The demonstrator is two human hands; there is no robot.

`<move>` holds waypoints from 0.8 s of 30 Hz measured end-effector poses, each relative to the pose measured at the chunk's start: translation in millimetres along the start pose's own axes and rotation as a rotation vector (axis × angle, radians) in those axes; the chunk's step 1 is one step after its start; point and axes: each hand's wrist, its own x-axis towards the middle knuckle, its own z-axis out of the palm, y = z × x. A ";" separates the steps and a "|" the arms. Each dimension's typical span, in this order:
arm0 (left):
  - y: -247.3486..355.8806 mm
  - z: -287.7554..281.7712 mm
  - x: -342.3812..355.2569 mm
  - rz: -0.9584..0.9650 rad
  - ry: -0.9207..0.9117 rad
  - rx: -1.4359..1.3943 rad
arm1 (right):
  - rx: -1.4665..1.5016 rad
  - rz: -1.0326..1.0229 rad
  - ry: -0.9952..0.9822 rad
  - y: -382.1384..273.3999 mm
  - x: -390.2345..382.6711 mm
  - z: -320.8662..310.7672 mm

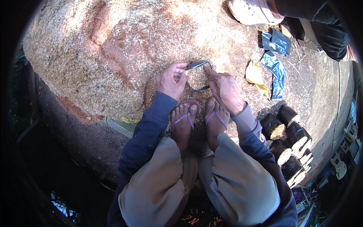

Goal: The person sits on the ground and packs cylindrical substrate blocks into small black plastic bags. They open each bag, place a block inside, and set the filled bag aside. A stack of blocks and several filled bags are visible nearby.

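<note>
Between my two hands the mouth of a small black plastic bag is spread into a ring over the pile of shavings. My left hand pinches its left rim between thumb and fingers. My right hand has hold of the right side, its index finger pointing along the far rim and the other fingers curled. Through the ring, pale shavings show. The lower part of the bag is hard to make out. Below the hands are my feet in purple flip-flops.
A large mound of pale shavings spreads ahead and left. Flat black plastic bags and a yellow leaf lie on the right. Several filled black bags stand nearer. Another person's shoe is at the far right.
</note>
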 end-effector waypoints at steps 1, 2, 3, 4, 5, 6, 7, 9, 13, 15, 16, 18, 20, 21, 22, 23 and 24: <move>-0.6 0.0 0.2 0.000 0.006 0.003 | -0.018 -0.005 0.009 0.9 0.1 0.3; -1.3 -0.1 -0.2 0.000 0.014 0.008 | -0.038 0.012 -0.002 1.9 -0.7 -0.2; -2.0 -0.1 0.0 0.001 0.010 0.001 | -0.050 0.007 0.006 2.8 -1.1 -0.4; -2.8 0.0 0.3 0.004 0.009 -0.004 | -0.078 0.018 -0.005 3.6 -1.9 -0.7; -3.4 0.4 0.6 0.003 0.008 -0.006 | -0.099 0.007 0.004 4.3 -2.6 -1.2; -3.9 0.9 0.8 0.005 0.007 -0.007 | -0.121 0.016 -0.004 4.6 -2.9 -0.8; -4.3 1.2 0.7 0.001 0.005 -0.003 | -0.071 -0.018 0.011 4.6 -5.0 -0.6; -4.5 2.1 1.0 -0.006 0.004 -0.012 | 0.019 -0.049 0.018 3.8 -10.7 1.5; -4.1 2.2 0.2 -0.041 -0.003 -0.056 | -0.248 -0.021 -0.062 -3.8 -20.1 14.8; -4.1 1.1 -0.3 -0.049 -0.006 -0.066 | -0.180 -0.102 0.052 -7.2 -21.9 18.2; -4.2 1.0 -0.6 -0.043 -0.005 -0.067 | -0.145 -0.132 0.103 -9.2 -22.1 19.1; -5.0 2.3 -0.1 -0.036 -0.005 -0.080 | -0.162 -0.158 0.002 -15.4 -21.0 21.9; -6.5 3.2 0.4 -0.046 -0.013 -0.100 | -0.206 -0.146 -0.053 -22.5 -18.6 24.1; -7.2 3.4 0.4 -0.047 -0.019 -0.117 | -0.239 -0.122 -0.064 -26.1 -17.2 25.2; -7.8 2.9 0.2 -0.056 -0.025 -0.133 | -0.265 -0.082 -0.109 -29.0 -16.7 25.7; -8.5 1.4 0.2 -0.078 -0.030 -0.147 | -0.269 -0.111 -0.085 -31.3 -16.8 25.6; -8.8 0.5 -0.8 -0.073 -0.024 -0.134 | -0.266 -0.117 -0.098 -33.0 -18.9 24.9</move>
